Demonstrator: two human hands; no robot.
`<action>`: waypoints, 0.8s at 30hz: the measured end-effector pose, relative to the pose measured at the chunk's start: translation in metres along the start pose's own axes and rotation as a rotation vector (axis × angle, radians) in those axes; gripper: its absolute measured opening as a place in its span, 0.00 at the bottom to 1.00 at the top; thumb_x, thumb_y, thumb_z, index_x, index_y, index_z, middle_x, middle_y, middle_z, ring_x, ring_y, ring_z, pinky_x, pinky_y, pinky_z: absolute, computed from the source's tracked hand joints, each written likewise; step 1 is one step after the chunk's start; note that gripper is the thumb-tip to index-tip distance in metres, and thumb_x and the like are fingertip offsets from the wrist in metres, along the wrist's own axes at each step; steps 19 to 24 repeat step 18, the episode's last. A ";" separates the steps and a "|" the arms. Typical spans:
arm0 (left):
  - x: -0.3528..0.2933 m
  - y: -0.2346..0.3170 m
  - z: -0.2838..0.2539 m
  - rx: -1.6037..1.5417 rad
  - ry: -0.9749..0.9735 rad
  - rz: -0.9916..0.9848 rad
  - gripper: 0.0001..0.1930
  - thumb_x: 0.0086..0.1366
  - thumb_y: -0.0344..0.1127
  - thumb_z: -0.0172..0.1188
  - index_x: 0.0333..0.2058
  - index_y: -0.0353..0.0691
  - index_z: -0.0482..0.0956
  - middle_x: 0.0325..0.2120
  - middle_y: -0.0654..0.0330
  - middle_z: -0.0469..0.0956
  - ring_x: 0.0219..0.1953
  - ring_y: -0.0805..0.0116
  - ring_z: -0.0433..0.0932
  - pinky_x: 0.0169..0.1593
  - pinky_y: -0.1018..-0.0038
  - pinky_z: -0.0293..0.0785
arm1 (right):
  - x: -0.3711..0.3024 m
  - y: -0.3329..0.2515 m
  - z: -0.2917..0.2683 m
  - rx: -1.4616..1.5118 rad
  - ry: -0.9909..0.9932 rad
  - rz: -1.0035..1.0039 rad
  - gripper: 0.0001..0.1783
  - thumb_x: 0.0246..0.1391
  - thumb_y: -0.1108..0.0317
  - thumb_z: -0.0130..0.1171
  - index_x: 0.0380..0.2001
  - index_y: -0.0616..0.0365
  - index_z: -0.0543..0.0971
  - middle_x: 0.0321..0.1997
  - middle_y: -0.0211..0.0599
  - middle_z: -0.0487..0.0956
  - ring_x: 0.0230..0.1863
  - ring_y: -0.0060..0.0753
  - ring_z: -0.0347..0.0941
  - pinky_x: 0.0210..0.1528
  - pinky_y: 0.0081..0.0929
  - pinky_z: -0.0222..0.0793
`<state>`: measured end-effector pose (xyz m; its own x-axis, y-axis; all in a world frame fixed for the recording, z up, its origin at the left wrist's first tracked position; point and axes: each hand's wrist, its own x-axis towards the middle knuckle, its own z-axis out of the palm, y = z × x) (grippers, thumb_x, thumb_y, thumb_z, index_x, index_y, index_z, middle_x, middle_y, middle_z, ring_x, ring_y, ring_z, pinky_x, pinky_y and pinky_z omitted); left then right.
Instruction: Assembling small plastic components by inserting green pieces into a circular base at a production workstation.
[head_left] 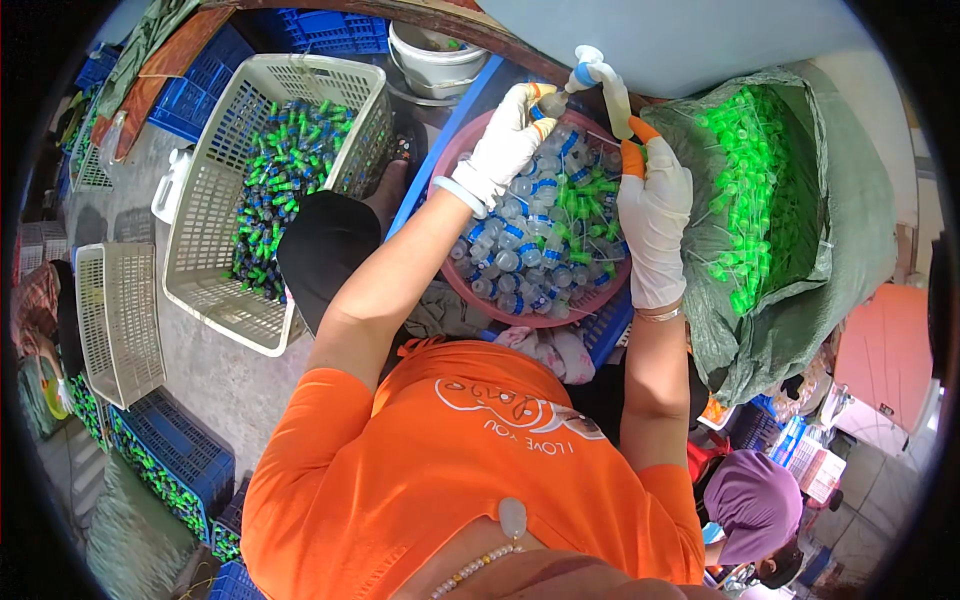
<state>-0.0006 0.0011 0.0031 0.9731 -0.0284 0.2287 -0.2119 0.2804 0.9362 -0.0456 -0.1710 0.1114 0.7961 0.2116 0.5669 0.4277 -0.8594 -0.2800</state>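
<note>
My left hand (505, 140), in a white glove with orange-tipped fingers, is closed on a small translucent plastic piece (551, 103). It holds the piece against the end of a bent white-and-blue fitting (592, 72). My right hand (655, 195), also gloved with orange fingertips, has its fingers drawn together by the fitting's lower end; what they pinch is hard to make out. Beneath both hands sits a pink round basin (463, 288) heaped with translucent, blue-ringed plastic pieces (508, 260). Several green thin-stemmed pieces (585, 200) lie on the heap.
At right, an open dark green sack (850, 240) holds bright green stemmed parts (740, 190). To the left stands a white crate (195, 245) of green-and-blue parts (290, 180). Beyond are a white bucket (435, 65) and a pale panel (680, 45). Another person (750, 505) is at lower right.
</note>
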 end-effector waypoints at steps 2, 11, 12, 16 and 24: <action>0.000 0.000 0.000 -0.002 -0.005 0.003 0.18 0.65 0.22 0.55 0.54 0.36 0.68 0.47 0.61 0.73 0.49 0.73 0.73 0.55 0.75 0.70 | 0.000 0.002 0.001 0.000 0.014 -0.012 0.11 0.53 0.73 0.63 0.41 0.53 0.79 0.28 0.38 0.81 0.25 0.46 0.74 0.28 0.39 0.62; -0.004 -0.003 -0.003 0.053 -0.007 0.019 0.18 0.65 0.21 0.55 0.53 0.36 0.69 0.46 0.62 0.74 0.49 0.73 0.72 0.56 0.75 0.69 | -0.001 -0.006 -0.007 0.075 0.124 -0.039 0.15 0.51 0.73 0.64 0.44 0.53 0.78 0.25 0.36 0.80 0.23 0.46 0.72 0.28 0.40 0.62; -0.006 -0.002 -0.003 0.077 -0.003 0.010 0.18 0.64 0.20 0.54 0.53 0.35 0.69 0.46 0.62 0.74 0.49 0.72 0.72 0.56 0.74 0.69 | -0.002 -0.007 -0.008 0.094 0.139 -0.036 0.16 0.51 0.74 0.64 0.45 0.53 0.78 0.24 0.36 0.80 0.23 0.45 0.72 0.28 0.40 0.62; -0.022 -0.001 -0.007 0.059 -0.137 -0.088 0.20 0.64 0.20 0.54 0.55 0.37 0.68 0.48 0.62 0.73 0.51 0.72 0.72 0.59 0.74 0.67 | -0.012 -0.009 -0.003 0.081 0.111 -0.062 0.19 0.50 0.73 0.66 0.47 0.53 0.77 0.23 0.36 0.79 0.22 0.46 0.72 0.29 0.39 0.62; -0.034 -0.003 -0.009 -0.030 -0.279 -0.055 0.24 0.65 0.21 0.54 0.59 0.41 0.66 0.52 0.63 0.71 0.58 0.73 0.69 0.62 0.76 0.63 | -0.019 -0.009 0.000 0.064 0.087 -0.070 0.21 0.49 0.73 0.67 0.48 0.53 0.77 0.23 0.36 0.79 0.22 0.46 0.72 0.30 0.39 0.62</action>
